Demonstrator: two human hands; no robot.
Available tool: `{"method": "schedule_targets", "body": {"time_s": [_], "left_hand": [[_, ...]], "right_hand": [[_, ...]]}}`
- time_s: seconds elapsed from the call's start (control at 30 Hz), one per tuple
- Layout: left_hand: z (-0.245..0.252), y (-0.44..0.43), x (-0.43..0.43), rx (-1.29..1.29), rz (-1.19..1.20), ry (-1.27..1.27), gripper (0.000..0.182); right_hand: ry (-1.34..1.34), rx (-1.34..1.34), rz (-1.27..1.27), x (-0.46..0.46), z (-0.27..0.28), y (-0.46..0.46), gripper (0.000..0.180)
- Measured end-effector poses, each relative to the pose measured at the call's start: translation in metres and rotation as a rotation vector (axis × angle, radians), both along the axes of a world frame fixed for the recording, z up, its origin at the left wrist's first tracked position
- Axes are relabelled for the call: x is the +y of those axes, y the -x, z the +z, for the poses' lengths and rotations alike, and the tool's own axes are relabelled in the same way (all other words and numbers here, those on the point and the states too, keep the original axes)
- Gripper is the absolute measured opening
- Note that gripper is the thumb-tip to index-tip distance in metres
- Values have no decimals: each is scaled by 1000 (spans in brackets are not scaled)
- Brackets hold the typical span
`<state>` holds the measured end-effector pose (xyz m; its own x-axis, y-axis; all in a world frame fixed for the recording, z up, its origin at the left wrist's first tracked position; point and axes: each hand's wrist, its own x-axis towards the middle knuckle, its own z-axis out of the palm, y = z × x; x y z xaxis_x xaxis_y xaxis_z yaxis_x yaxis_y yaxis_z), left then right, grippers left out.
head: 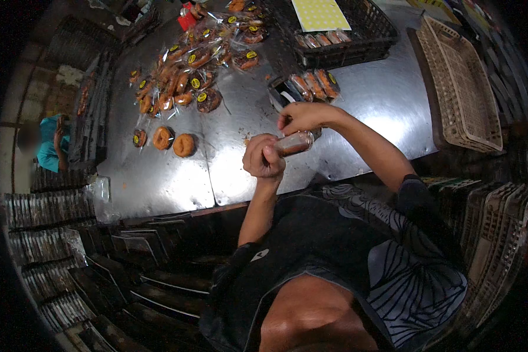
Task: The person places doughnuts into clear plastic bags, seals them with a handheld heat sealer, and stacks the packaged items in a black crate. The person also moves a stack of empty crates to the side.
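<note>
My left hand (264,157) grips a doughnut in a clear plastic bag (295,144), held above the metal table. Bent over it, my right hand (308,116) has its fingertips close to the bag's upper side; whether they pinch the plastic I cannot tell. Just beyond my right hand stands a dark tape dispenser (284,91), partly covered by that hand. Several bagged doughnuts (315,86) stand on edge in a row beside the dispenser. To the left, two plain ring doughnuts (184,145) lie on the table near a smaller bagged one (139,138).
A pile of bagged doughnuts with yellow stickers (180,75) covers the table's far left. Beyond the dispenser, a black crate (343,57) holds bagged doughnuts and a yellow dotted sheet (321,15). A beige plastic crate (462,83) stands right. Stacked trays (48,209) and a person (50,143) are left.
</note>
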<state>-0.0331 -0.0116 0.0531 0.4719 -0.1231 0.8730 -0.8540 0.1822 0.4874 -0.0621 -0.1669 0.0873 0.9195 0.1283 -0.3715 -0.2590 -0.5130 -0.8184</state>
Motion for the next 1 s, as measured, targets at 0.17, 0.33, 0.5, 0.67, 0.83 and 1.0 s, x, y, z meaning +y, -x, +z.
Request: {"method": "schedule_targets", "body": {"time_s": [0.17, 0.33, 0.5, 0.67, 0.83, 1.0], "left_hand": [[-1, -7, -16, 573, 221, -190, 37], [13, -29, -42, 734, 348, -84, 33], [-18, -14, -89, 449, -438, -333, 26], [-94, -170, -136, 913, 117, -254, 31], [-174, -328, -160, 1566, -108, -247, 39], [-199, -358, -188, 1771, -196, -535, 28]], "right_hand": [[-512, -188, -438, 6, -16, 7, 55], [76, -306, -528, 9, -18, 23, 56], [-1117, -154, -1176, -27, -57, 41, 48], [-250, -424, -1205, -130, -117, 48, 68], [8, -22, -1061, -177, -152, 24, 77], [50, 63, -849, -168, -158, -1, 72]]}}
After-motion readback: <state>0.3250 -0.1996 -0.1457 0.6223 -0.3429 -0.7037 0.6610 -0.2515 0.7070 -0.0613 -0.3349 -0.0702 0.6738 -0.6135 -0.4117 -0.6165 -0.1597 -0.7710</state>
